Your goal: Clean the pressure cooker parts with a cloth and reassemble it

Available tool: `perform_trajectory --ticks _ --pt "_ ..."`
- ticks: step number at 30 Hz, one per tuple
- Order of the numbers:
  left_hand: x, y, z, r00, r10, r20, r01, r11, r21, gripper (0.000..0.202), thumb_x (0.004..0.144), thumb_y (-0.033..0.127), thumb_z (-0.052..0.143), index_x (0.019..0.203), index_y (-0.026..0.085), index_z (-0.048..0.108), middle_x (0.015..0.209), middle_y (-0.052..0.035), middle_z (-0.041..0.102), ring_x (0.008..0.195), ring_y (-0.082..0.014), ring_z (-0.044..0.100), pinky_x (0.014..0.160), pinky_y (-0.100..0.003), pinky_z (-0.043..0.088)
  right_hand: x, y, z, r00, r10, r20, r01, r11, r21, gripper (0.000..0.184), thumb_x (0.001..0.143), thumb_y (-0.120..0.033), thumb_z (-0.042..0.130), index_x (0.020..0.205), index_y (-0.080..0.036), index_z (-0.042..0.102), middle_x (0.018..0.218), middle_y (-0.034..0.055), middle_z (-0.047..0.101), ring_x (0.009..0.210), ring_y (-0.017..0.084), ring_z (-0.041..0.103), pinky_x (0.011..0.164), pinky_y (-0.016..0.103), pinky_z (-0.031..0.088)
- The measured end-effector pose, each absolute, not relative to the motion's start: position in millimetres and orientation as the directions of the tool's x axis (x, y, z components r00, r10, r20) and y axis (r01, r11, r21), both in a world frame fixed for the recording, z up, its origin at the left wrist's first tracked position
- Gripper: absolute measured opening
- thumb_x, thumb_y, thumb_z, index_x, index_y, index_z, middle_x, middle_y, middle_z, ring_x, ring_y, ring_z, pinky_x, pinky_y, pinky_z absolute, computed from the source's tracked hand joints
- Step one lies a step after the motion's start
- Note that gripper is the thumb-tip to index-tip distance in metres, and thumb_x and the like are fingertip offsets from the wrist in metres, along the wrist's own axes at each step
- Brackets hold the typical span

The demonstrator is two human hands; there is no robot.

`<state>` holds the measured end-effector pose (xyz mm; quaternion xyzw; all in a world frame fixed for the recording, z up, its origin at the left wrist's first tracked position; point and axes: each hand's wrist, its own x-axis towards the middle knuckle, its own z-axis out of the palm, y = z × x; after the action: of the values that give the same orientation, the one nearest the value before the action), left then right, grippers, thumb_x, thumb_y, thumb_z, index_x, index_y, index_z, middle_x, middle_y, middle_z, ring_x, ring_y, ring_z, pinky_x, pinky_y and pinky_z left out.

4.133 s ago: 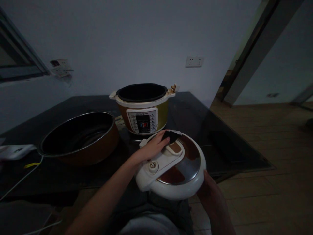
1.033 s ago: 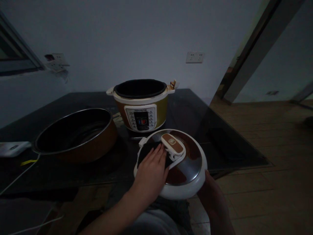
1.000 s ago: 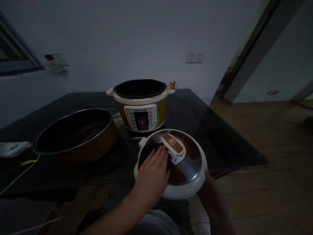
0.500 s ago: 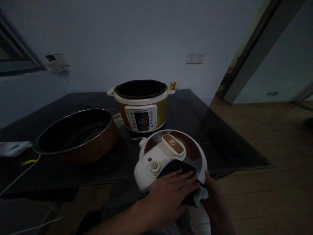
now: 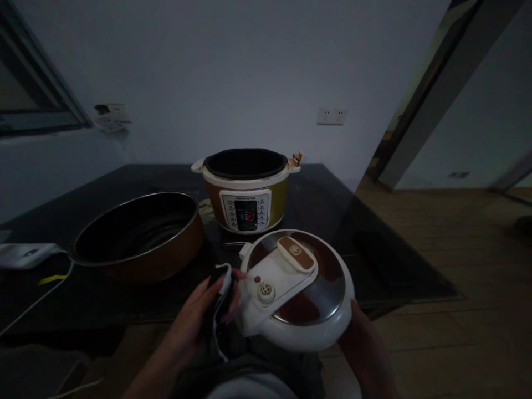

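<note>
The person holds a white round lid (image 5: 328, 332) up at the counter's (image 5: 320, 205) front edge, right of the middle, so that part of it overlaps the counter and part overhangs the person's lap. Its top side faces up. A broad white spine (image 5: 274, 277) runs slantwise across it, the long axis going from a blunt end at the near left up to the far right, and that blunt end points at the left hand (image 5: 211, 305). The brown-capped handle (image 5: 296, 253) sits crosswise on the spine's far end, its own length slanting down to the right, while a round valve (image 5: 266, 291) and a small reddish button (image 5: 257, 279) lie toward the blunt end.

The left hand pinches a bunched black cloth (image 5: 219, 313) with a pale edge, its fingertips right against the lid. The right hand (image 5: 359, 332) grips the lid's right rim from the side; I can't see its fingers, which go under.

Behind the lid, near the counter's back edge, stands the cooker (image 5: 279, 202), its panel (image 5: 246, 211) facing the person. A wide brown pot (image 5: 158, 260) sits upright to its left, closer to the front edge. Toward the left edge lies a white device (image 5: 31, 255), near a yellow strip (image 5: 52, 279); toward the right edge, a dark flat object (image 5: 382, 260).
</note>
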<state>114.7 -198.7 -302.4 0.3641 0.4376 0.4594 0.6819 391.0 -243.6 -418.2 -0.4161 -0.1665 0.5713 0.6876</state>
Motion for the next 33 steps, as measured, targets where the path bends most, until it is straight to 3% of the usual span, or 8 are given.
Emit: perform_trajectory --ticks 4,8,11,15,19,25,28,33 --pt "90 -198 -313 0.027 0.963 -0.268 -0.118 0.269 0.956 0.042 0.077 0.054 0.065 0.096 0.017 0.068 0.065 0.0014 0.058 0.057 -0.0112 0.05 0.051 -0.02 0.04 390 -243 -412 0.303 0.897 -0.322 -0.67 -0.04 -0.742 0.043 0.076 -0.049 0.069 0.112 -0.026 0.07 0.111 0.0072 0.073 0.12 0.031 0.058 0.103 0.05 0.042" --pt "82 -203 -332 0.031 0.997 -0.076 0.203 0.069 0.977 0.044 0.078 0.056 0.062 0.105 0.021 0.068 0.098 -0.0053 0.068 0.095 -0.0233 0.062 0.085 -0.031 0.049 388 -241 -400 0.342 0.871 -0.353 -0.677 -0.033 -0.736 0.044 0.073 -0.047 0.073 0.111 -0.025 0.071 0.11 0.0074 0.073 0.111 0.031 0.063 0.096 0.047 0.047" --pt "82 -204 -347 0.148 0.982 0.117 0.412 -0.169 0.895 0.062 0.068 0.058 0.07 0.12 0.024 0.063 0.104 -0.0076 0.066 0.101 -0.0295 0.061 0.092 -0.041 0.049 389 -240 -388 0.369 0.857 -0.36 -0.662 -0.03 -0.749 0.046 0.072 -0.048 0.073 0.112 -0.024 0.071 0.104 0.0073 0.075 0.102 0.031 0.067 0.091 0.046 0.05" --pt "83 -204 -370 0.282 0.874 0.395 0.553 -0.484 0.678 0.076 0.062 0.057 0.077 0.13 0.029 0.056 0.11 -0.0085 0.062 0.098 -0.0277 0.064 0.083 -0.038 0.055 390 -238 -365 0.321 0.866 -0.383 -0.661 -0.084 -0.745 0.048 0.073 -0.052 0.072 0.114 -0.027 0.07 0.104 0.0058 0.075 0.099 0.03 0.068 0.09 0.045 0.05" --pt "87 -202 -380 0.345 0.745 0.572 0.632 -0.634 0.445 0.078 0.069 0.047 0.077 0.138 0.028 0.046 0.13 -0.0128 0.053 0.112 -0.0286 0.061 0.087 -0.037 0.056 387 -237 -336 0.301 0.87 -0.389 -0.659 -0.105 -0.745 0.047 0.071 -0.051 0.074 0.11 -0.027 0.071 0.103 0.0047 0.075 0.1 0.029 0.067 0.084 0.041 0.054" --pt "85 -181 -365 0.478 0.608 0.634 0.552 -0.769 0.321 0.067 0.083 0.017 0.059 0.145 0.024 0.034 0.139 -0.0137 0.052 0.122 -0.0246 0.057 0.097 -0.034 0.051 390 -232 -306 0.287 0.877 -0.386 -0.63 -0.131 -0.765 0.045 0.066 -0.045 0.078 0.106 -0.026 0.071 0.102 0.0027 0.075 0.095 0.026 0.069 0.074 0.033 0.058" --pt "80 -167 -355 0.529 0.524 0.667 0.51 -0.825 0.244 0.066 0.082 0.015 0.056 0.144 0.021 0.037 0.138 -0.0144 0.054 0.12 -0.0251 0.059 0.094 -0.033 0.052 397 -225 -293 0.252 0.885 -0.392 -0.623 -0.162 -0.766 0.037 0.071 -0.041 0.076 0.104 -0.026 0.071 0.099 0.0011 0.076 0.085 0.023 0.071 0.061 0.028 0.058" --pt "85 -151 -332 0.534 0.482 0.695 0.467 -0.853 0.233 0.065 0.08 0.021 0.059 0.142 0.019 0.04 0.134 -0.0136 0.059 0.114 -0.0246 0.063 0.091 -0.031 0.054 403 -217 -272 0.214 0.928 -0.304 -0.638 -0.103 -0.763 0.034 0.069 -0.041 0.079 0.099 -0.027 0.072 0.104 -0.0005 0.075 0.085 0.019 0.071 0.064 0.025 0.06"
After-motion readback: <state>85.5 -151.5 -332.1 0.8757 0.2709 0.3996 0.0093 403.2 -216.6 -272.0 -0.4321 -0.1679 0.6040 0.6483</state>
